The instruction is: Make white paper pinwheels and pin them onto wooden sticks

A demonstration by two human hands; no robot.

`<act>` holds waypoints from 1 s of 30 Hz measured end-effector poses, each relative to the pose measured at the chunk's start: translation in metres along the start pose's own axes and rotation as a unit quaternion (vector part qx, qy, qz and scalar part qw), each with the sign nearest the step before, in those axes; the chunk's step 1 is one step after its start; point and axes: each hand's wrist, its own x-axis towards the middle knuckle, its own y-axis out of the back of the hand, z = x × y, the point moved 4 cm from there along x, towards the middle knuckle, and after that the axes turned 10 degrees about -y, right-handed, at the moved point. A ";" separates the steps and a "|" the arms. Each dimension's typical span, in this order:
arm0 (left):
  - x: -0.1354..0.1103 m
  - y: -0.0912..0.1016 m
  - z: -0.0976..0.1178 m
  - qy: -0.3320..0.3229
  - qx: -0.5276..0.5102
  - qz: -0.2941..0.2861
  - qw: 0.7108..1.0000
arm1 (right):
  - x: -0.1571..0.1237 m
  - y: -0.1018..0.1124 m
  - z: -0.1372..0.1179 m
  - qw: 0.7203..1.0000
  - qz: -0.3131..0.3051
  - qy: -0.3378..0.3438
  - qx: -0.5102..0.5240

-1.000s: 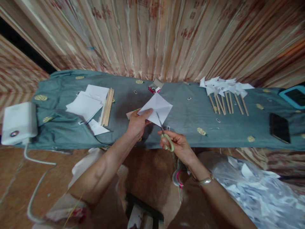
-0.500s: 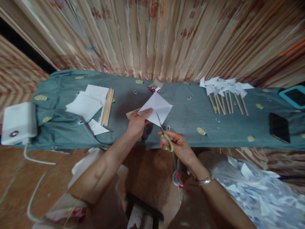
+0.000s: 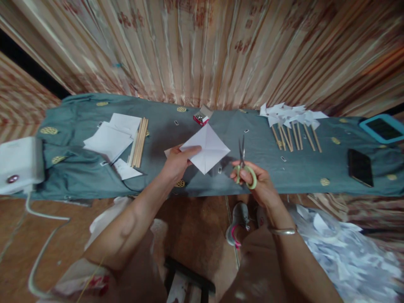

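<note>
My left hand point(image 3: 176, 162) pinches the left corner of a white square paper point(image 3: 208, 148) creased along its diagonals, held as a diamond over the teal cloth of the table point(image 3: 78, 168). My right hand point(image 3: 257, 183) is closed around the green handles of small scissors point(image 3: 243, 165). Their blades point up and stand to the right of the paper, clear of it.
White paper sheets point(image 3: 110, 136) and a bundle of wooden sticks point(image 3: 139, 141) lie at the left. Finished paper pinwheels on sticks point(image 3: 292, 122) lie at the right, beyond them a dark phone point(image 3: 360, 167) and a blue-cased tablet point(image 3: 381, 128). A small red box point(image 3: 200, 118) sits behind the paper. A white device point(image 3: 19, 164) sits at the far left. A plastic bag of paper scraps point(image 3: 347, 252) lies by my right arm.
The scissors were cutting into the paper's lower edge. My right hand has pulled them out and moved them right, blades now upright. The paper has turned slightly in my left hand.
</note>
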 end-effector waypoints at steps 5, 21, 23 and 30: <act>-0.012 -0.011 -0.018 0.058 0.079 -0.100 0.990 | 0.002 0.004 -0.013 0.993 0.100 0.053 0.019; -0.040 -0.041 -0.032 0.063 0.020 -0.159 0.985 | 0.017 -0.016 0.001 0.982 0.162 0.051 0.078; -0.043 -0.041 -0.036 0.046 0.060 -0.154 0.985 | 0.018 -0.021 0.003 0.981 0.166 0.061 0.077; -0.038 -0.026 -0.042 0.045 0.077 -0.035 0.995 | 0.020 -0.034 0.001 0.981 0.132 0.053 0.131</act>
